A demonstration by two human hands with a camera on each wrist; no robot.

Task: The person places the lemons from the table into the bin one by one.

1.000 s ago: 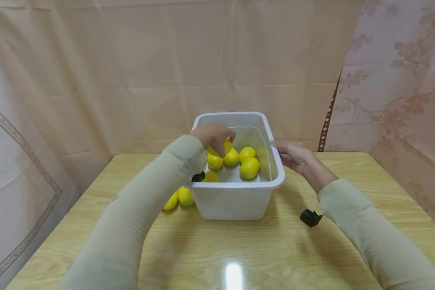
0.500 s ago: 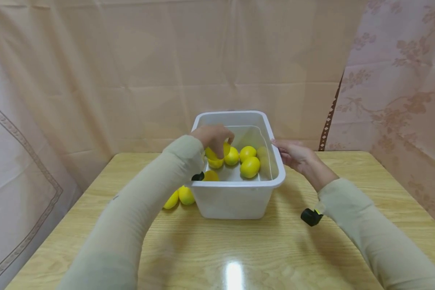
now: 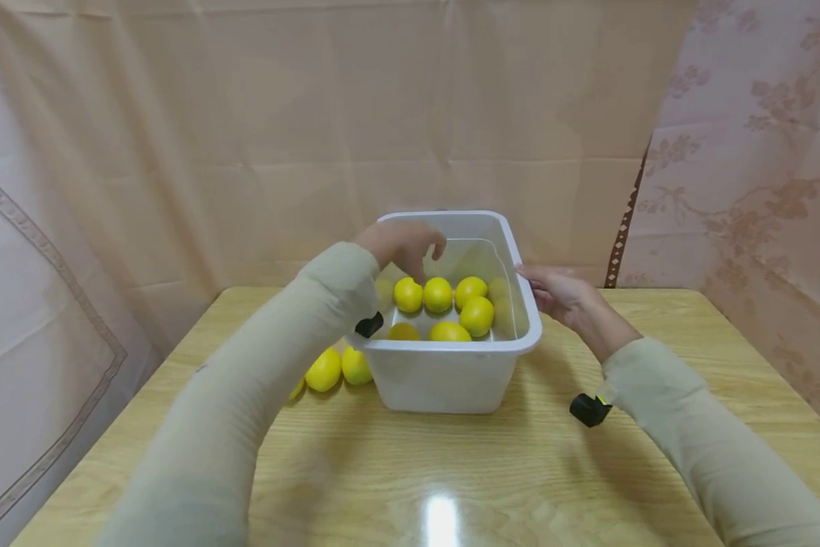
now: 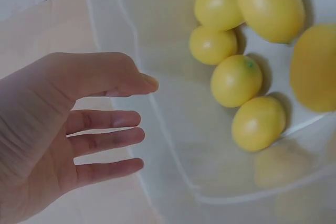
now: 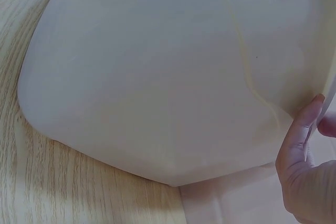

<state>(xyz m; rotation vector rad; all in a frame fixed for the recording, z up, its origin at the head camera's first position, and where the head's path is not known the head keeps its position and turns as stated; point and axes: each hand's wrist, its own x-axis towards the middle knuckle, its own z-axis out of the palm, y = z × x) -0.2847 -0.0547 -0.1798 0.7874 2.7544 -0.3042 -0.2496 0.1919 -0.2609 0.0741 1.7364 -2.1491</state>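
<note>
My left hand point(image 3: 410, 245) is over the left side of a white plastic bin point(image 3: 444, 380), its fingers spread and nothing in them. In the left wrist view the thumb and fingers stand apart, beside several yellow lemons point(image 4: 236, 81) on the bin floor. One lemon point(image 3: 449, 332) sits close to the bin's front wall, partly hidden by the rim. At the bin's right rim, my right hand point(image 3: 561, 292) holds the edge between thumb and fingers. The right wrist view shows its fingers point(image 5: 296, 135) against the outer wall just under the rim.
Outside the bin, at its left, several lemons point(image 3: 324, 370) lie on the wooden table point(image 3: 519, 479), partly behind the left sleeve. A beige cloth point(image 3: 280, 114) hangs behind the table. Black wrist devices point(image 3: 590, 410) are strapped to both wrists.
My left hand has let go of a lemon inside the bin and risen a little. The lemon near the front wall has come into sight. The right hand stays at the rim.
</note>
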